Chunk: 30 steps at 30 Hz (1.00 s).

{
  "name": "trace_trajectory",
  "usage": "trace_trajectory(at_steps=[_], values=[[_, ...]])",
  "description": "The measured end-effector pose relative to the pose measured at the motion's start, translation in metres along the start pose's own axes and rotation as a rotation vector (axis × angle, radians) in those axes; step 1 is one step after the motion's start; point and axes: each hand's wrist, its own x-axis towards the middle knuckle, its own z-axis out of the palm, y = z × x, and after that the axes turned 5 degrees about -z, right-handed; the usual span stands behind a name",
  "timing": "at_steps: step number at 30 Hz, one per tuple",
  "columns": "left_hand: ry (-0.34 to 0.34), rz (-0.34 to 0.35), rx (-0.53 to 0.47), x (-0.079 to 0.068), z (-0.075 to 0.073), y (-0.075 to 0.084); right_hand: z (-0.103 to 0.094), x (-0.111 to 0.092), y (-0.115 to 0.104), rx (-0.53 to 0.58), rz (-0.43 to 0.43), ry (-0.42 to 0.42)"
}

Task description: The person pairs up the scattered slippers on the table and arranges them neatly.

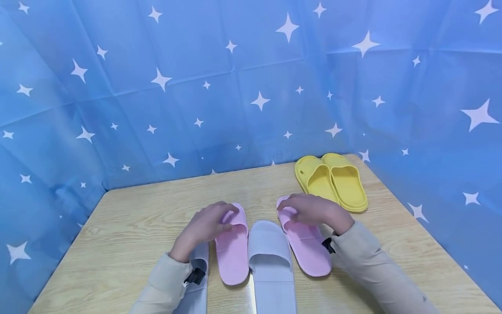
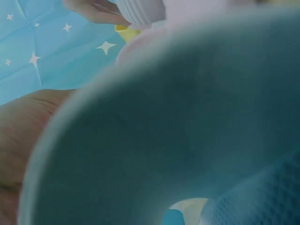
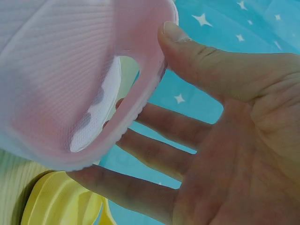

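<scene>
Two pink slippers lie apart on the table with their toes pointing away. My left hand grips the left pink slipper around its strap. At the right pink slipper, my right hand holds the strap; the right wrist view shows the thumb on one side of the pink strap and fingertips on the other. Between the pink pair lies a pale blue-grey slipper. A second blue-grey slipper is partly hidden under my left wrist. A dark, blurred curved surface covers most of the left wrist view.
Two yellow slippers stand side by side at the table's far right corner, partly behind my right hand. The wooden table ends at a blue curtain with white stars, which hangs behind and along both sides.
</scene>
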Motion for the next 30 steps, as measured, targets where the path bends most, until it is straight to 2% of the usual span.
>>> trace_trajectory(at_steps=[4,9,17,25,30], values=[[-0.006,0.001,-0.006,-0.003,0.000,-0.001,-0.002,-0.001,0.000,-0.005,-0.004,-0.001],[-0.045,0.039,-0.001,-0.008,-0.005,-0.002,-0.005,-0.004,-0.001,-0.018,0.006,-0.011],[-0.116,0.154,-0.048,-0.010,-0.015,-0.008,-0.007,-0.006,0.006,-0.034,-0.016,-0.023],[-0.072,0.188,-0.069,-0.006,-0.011,-0.020,-0.003,-0.004,0.011,-0.023,-0.026,0.044],[-0.027,0.170,-0.134,-0.002,-0.009,-0.026,-0.003,-0.002,0.013,-0.030,-0.031,0.101]])
